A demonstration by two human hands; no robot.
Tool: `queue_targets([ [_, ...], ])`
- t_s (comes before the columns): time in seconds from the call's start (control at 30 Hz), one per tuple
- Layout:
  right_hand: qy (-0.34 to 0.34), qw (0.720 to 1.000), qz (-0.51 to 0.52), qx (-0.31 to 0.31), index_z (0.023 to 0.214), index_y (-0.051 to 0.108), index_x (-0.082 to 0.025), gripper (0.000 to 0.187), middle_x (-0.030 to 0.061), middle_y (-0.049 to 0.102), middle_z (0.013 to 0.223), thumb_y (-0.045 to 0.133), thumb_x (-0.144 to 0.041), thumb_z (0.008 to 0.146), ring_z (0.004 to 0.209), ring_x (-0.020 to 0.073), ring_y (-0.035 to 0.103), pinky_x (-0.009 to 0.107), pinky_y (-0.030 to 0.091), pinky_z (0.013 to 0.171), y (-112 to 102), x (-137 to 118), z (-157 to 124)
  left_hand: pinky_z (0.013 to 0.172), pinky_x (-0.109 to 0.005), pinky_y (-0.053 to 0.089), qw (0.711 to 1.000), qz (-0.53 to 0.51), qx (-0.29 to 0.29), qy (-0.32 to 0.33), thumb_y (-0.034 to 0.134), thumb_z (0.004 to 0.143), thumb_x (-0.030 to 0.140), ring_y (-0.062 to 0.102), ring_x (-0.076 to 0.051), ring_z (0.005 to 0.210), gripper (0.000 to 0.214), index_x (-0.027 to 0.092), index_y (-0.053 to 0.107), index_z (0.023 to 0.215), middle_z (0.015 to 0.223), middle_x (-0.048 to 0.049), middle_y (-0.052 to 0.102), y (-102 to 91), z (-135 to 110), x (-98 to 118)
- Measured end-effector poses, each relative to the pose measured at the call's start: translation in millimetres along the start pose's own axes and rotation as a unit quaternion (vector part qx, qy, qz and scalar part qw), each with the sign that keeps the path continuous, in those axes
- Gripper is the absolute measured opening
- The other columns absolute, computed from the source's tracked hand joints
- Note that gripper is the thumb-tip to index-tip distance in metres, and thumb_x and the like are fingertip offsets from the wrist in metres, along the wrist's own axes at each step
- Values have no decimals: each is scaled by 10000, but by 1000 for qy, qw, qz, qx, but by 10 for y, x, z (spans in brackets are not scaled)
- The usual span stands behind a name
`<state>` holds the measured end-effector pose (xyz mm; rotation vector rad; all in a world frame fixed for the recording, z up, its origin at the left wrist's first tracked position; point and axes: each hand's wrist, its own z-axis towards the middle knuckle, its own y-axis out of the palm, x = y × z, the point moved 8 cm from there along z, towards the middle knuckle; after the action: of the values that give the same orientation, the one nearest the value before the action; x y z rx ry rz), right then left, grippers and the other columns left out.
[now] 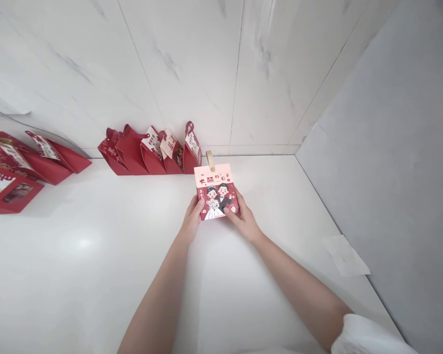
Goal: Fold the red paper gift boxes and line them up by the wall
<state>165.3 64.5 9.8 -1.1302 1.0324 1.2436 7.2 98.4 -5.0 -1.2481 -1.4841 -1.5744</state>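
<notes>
Between both hands is a pink and red gift box with a cartoon bride and groom on its front and a gold strap handle with a stud on top. My left hand grips its left side, thumb on the front edge. On the lower right, my right hand holds it, thumb pressed on the front. The fingers behind the box are hidden. Just beyond it, a row of red gift boxes with strap handles stands against the wall.
More red gift boxes sit at the left on the white table, with a thin cable behind them. A marbled wall bounds the back and a grey panel the right. A pale paper piece lies at the right edge.
</notes>
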Motion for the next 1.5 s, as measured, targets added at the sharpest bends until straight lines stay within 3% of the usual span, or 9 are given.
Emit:
queue_targets([
  [0.23, 14, 1000, -4, 8, 1465, 348, -297, 657, 27, 495, 1453, 599, -455, 878, 1320, 240, 490, 443, 370, 1136, -6, 26, 5, 1013, -447, 464, 1000, 0, 2, -1, 619, 857, 470, 582, -300, 1197, 517, 206, 551, 1297, 1317, -109, 607, -10, 9, -9],
  [1.17, 15, 1000, -13, 15, 1467, 333, -293, 682, 45, 486, 1459, 607, -473, 868, 1315, 251, 493, 464, 367, 1133, -19, 61, 1, 1056, -467, 433, 1000, -8, 12, -1, 641, 848, 453, 542, -311, 1258, 474, 236, 573, 1264, 1353, -87, 588, -10, 8, 14],
  [1.37, 15, 1000, 4, 16, 1502, 242, -293, 784, 94, 453, 1465, 637, -475, 849, 1259, 260, 534, 468, 465, 1042, -13, 123, 12, 1116, -429, 387, 999, 6, 38, 19, 595, 876, 485, 457, -281, 1348, 568, 295, 473, 1398, 1459, -33, 494, -5, -8, 82],
  [1.5, 3, 1000, 2, 22, 1509, 212, -289, 856, 121, 449, 1442, 683, -464, 815, 1248, 276, 533, 485, 500, 992, -15, 156, 27, 1098, -424, 407, 998, 4, 51, 27, 584, 875, 511, 485, -284, 1323, 579, 273, 484, 1393, 1427, -45, 528, -7, -17, 104],
])
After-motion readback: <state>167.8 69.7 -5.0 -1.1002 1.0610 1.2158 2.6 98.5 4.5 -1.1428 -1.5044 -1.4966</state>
